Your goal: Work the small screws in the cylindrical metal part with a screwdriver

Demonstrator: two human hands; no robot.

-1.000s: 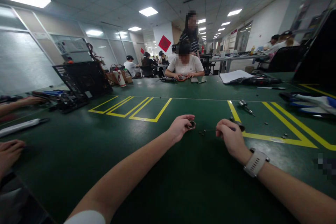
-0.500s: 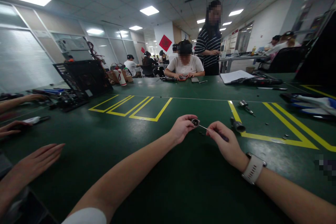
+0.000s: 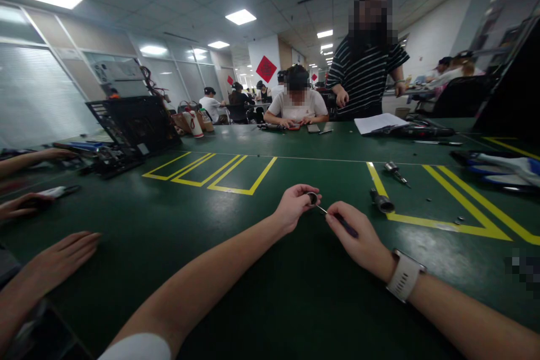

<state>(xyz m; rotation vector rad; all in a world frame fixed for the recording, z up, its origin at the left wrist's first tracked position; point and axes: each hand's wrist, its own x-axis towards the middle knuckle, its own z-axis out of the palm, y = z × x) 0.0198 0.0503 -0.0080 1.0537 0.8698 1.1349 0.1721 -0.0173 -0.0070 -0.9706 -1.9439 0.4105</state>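
Observation:
My left hand (image 3: pixel 295 207) is closed around a small round metal ring-shaped part (image 3: pixel 312 198), its hollow end facing right. In my right hand (image 3: pixel 353 233) is a thin screwdriver (image 3: pixel 349 227) with a dark handle, gripped between thumb and fingers. The bright shaft points left, its tip at the opening of the metal part; whether it touches inside is hidden. Right of my hands lies a grey metal cylinder (image 3: pixel 383 202) across the yellow tape. Farther back rests a metal piece with a thin pointed shaft (image 3: pixel 396 173).
Small dark bits (image 3: pixel 459 220) lie within the yellow tape (image 3: pixel 447 226) on the green table (image 3: pixel 236 292). Another person's hand (image 3: pixel 63 259) rests at the left. Blue-and-white tools (image 3: pixel 502 167) lie far right, papers (image 3: pixel 379 123) at the back.
My right hand with the screwdriver has moved slightly left, closer to the metal part. The standing person in stripes has come nearer and to the right.

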